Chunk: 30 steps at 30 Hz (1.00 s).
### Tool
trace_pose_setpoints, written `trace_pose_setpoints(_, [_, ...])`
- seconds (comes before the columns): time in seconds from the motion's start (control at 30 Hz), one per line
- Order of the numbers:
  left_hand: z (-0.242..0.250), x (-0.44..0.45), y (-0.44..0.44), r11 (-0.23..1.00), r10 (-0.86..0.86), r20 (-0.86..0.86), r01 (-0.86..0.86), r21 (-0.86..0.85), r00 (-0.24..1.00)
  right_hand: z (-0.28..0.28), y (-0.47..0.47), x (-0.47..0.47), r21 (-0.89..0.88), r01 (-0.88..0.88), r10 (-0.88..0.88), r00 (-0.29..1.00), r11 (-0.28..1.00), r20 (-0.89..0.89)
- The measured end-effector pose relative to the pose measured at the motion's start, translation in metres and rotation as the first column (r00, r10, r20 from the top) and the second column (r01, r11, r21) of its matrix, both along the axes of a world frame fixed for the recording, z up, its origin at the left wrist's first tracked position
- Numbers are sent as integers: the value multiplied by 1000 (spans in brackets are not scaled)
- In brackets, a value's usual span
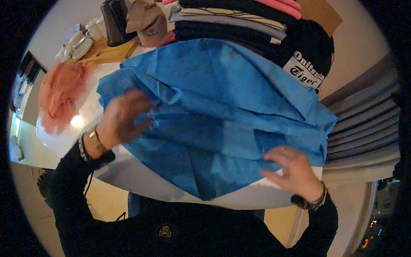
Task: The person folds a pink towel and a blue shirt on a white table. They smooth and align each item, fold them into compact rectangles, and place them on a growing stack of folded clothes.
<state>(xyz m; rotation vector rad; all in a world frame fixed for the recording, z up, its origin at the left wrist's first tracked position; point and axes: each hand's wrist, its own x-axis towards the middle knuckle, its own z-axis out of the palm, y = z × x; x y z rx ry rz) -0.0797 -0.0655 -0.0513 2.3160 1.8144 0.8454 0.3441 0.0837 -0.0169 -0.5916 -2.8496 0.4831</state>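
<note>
A large piece of blue fabric (199, 128) lies creased and partly folded over itself across a white table. My left hand (126, 117) is over its left part, blurred by motion, so whether the fingers hold the cloth cannot be told. Near the lower right edge of the fabric is my right hand (290, 168), its thumb and fingers spread apart with nothing between them. A darker blue patch of the cloth shows just above the right fingertips.
A stack of folded clothes (228, 22) stands behind the fabric, beside a black item with white lettering (305, 69). Sheer pink fabric (61, 96) lies bunched at left. A wooden tray (109, 54), cups and a dark container (115, 24) stand back left. Grey curtain (362, 122) hangs right.
</note>
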Motion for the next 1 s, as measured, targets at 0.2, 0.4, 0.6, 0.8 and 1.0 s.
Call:
trace_pose_setpoints(0.2, [2, 19, -22, 910, -324, -26, 304, -282, 946, -12, -15, 1, 50, -134, 122, 973, 990, 197])
trace_pose_setpoints(0.4, [0, 22, -24, 945, -317, -107, 304, -121, 942, -23, -8, -12, 192, -125, 99, 985, 973, 139])
trace_pose_setpoints(0.6, [46, 29, -55, 955, 49, 544, 119, -270, 838, 20, 1, 8, -233, 116, -151, 979, 966, -140])
trace_pose_setpoints(0.8, [69, 36, -70, 642, -172, 631, 572, -511, 756, 49, -6, 38, -488, -69, 30, 996, 870, -88])
trace_pose_setpoints(1.0, [36, 30, -43, 935, -133, 158, 177, -308, 978, 22, 2, 28, -280, 75, -53, 995, 957, 87])
